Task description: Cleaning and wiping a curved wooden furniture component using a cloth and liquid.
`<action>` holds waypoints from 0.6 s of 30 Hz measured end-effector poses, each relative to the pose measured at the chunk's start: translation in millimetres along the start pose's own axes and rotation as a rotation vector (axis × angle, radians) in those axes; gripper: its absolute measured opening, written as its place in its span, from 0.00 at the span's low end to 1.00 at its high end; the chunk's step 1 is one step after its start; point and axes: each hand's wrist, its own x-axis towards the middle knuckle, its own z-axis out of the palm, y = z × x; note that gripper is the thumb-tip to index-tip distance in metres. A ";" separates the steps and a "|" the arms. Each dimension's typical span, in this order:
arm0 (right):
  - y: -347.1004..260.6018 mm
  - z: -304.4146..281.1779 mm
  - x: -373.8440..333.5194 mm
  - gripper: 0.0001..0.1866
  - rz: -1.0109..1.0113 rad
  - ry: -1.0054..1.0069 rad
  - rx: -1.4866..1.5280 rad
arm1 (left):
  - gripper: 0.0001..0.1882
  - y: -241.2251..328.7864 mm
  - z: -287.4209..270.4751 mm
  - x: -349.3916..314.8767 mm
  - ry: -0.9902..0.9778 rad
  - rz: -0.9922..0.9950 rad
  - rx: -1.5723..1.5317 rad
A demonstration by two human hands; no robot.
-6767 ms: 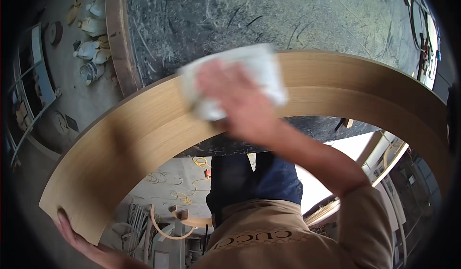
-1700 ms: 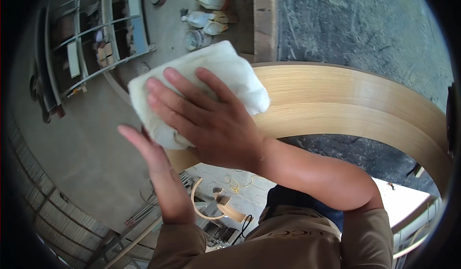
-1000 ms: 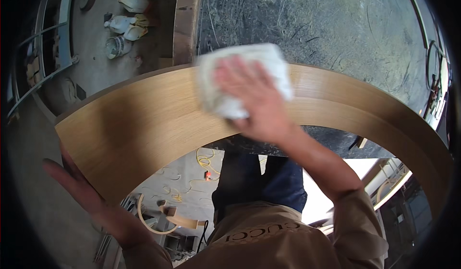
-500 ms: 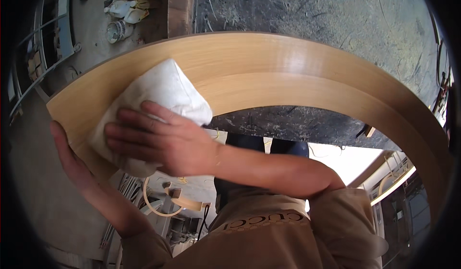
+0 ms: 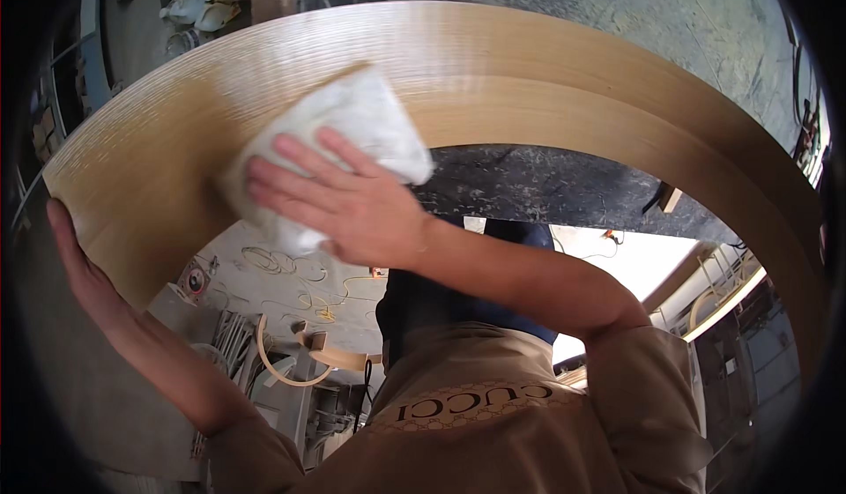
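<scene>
A wide curved wooden panel (image 5: 529, 49), light brown with a raised inner band, arches across the view. Its left part shows fine glossy streaks beside a darker, smoother patch. My right hand (image 5: 344, 199) presses a folded white cloth (image 5: 388, 124) against this part, fingers spread over it and the thumb side tucked low at the cloth's edge. Beneath the cloth, the wood's surface is hidden. At the panel's left end my left hand (image 5: 92, 278) lies along the edge, fingers stretched out and touching the wood; its thumb is out of sight.
The panel rests over a dark, scuffed worktop (image 5: 564, 181). Below, cables (image 5: 308, 296), curved wooden pieces (image 5: 282, 379) and thin rods lie on the floor. White containers (image 5: 198, 9) stand at the upper left. A small wood block (image 5: 671, 199) sits at the worktop's near edge.
My right hand and the cloth have shifted right and up in the picture. The panel sits higher in view, and its left part now catches light in streaks. My left hand stays at the end edge.
</scene>
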 end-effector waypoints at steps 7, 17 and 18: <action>95.4 -119.9 -172.8 0.51 0.289 -0.303 -0.398 | 0.27 -28.5 -64.9 27.4 -0.151 0.138 0.086; 50.7 -40.6 -102.1 0.48 0.094 -0.079 -0.341 | 0.32 7.5 -12.8 1.9 -0.064 -0.104 -0.177; 48.7 -32.4 -92.4 0.50 0.092 -0.002 -0.206 | 0.33 0.9 -2.6 3.3 -0.055 -0.109 -0.160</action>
